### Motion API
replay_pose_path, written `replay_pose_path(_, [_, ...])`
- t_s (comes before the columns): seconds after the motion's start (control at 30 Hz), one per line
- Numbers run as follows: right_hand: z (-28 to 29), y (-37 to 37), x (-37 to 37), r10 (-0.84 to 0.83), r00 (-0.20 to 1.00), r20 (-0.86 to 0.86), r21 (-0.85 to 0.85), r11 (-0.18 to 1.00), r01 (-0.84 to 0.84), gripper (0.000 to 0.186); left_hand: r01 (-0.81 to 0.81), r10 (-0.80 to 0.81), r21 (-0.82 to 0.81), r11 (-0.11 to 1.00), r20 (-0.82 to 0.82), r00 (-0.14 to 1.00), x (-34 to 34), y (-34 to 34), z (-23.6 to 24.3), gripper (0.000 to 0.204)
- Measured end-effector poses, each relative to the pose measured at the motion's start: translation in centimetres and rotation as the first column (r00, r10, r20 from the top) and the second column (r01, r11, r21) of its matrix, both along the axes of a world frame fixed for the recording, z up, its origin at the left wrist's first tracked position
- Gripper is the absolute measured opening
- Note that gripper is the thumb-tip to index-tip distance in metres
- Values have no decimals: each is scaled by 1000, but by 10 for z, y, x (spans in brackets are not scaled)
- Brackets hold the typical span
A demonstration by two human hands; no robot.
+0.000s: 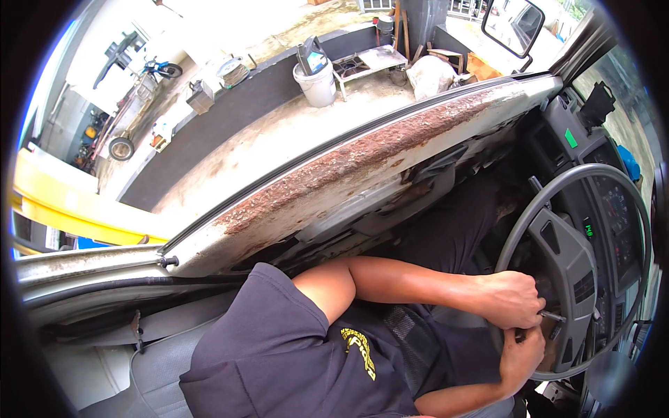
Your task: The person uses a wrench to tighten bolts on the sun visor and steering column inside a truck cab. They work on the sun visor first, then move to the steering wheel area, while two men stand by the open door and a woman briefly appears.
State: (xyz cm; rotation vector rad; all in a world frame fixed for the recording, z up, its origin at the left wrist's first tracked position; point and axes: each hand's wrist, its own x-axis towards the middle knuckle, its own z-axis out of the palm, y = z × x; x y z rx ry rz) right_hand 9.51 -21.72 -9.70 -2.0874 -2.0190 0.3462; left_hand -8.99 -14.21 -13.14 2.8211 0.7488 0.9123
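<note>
My left hand (pixel 512 298) is curled closed in front of the steering wheel (pixel 503 244). A short silvery rod (pixel 552 316) sticks out from its fingers toward the wheel hub; its kind does not show. Just below, my right hand (pixel 524 357) is also closed, its fingers bent up against the left hand. A small dark bit (pixel 519 336) shows by its fingertips, too small to name. The wheel's grey hub (pixel 568 268) lies right beyond both hands, and the dashboard (pixel 614 209) with its gauges and a lit green display stands behind it.
A rusted vehicle door (pixel 334 157) runs along my left side, with a side mirror (pixel 514 26) beyond it. Behind me is a grey seat (pixel 164 362). Outside stand a white bucket (pixel 317 85) holding a dark jug, a low metal stand (pixel 369 61) and a yellow panel (pixel 77 202).
</note>
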Motion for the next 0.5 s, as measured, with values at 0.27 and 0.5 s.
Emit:
replay_pose_path(0.27, [2,-2,1,16,1000,-7,20,1000,-16,45,60,-60,22,998,-29,998,-1,3,2,21])
replay_pose_path(0.5, [-3,0,7,51,998,-42,-7,999,-52,47,22,-22,42,999,15,1000,2,1,-4,21])
